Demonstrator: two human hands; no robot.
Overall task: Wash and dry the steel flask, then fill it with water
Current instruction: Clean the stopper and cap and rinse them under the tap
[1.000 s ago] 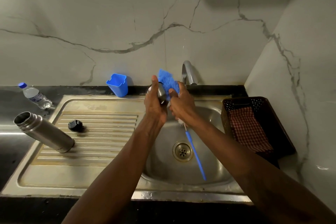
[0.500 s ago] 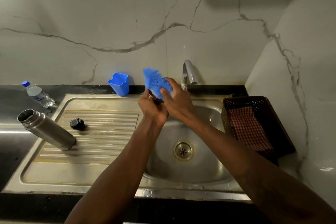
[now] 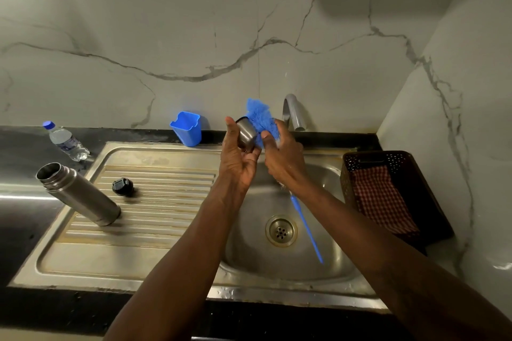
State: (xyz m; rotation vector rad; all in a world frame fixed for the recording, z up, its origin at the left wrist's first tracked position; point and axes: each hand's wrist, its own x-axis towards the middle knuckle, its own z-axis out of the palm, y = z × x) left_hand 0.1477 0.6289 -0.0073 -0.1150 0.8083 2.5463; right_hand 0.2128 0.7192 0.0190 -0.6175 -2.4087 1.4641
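The steel flask point(image 3: 79, 194) stands open on the sink's draining board point(image 3: 155, 210), leaning to the upper left, with its black stopper point(image 3: 123, 187) a little to its right. Above the basin, my left hand point(image 3: 238, 159) grips a small steel cup point(image 3: 246, 132), the flask's cap. My right hand point(image 3: 282, 156) holds a blue bottle brush point(image 3: 260, 119) by the base of its bristle head, and the bristles press against the cup. The brush's thin blue handle point(image 3: 306, 227) hangs down over the basin.
A steel tap point(image 3: 293, 112) curves over the basin point(image 3: 327, 246), and no water is seen running. A blue plastic holder point(image 3: 186, 128) stands at the wall. A small water bottle point(image 3: 66, 141) lies at the far left. A dark basket point(image 3: 432, 202) with a red checked cloth point(image 3: 382, 199) sits on the right.
The steel cup, hidden by my hands half a second ago, shows again in my left hand. The brush head has shifted right and rubs against the cup.
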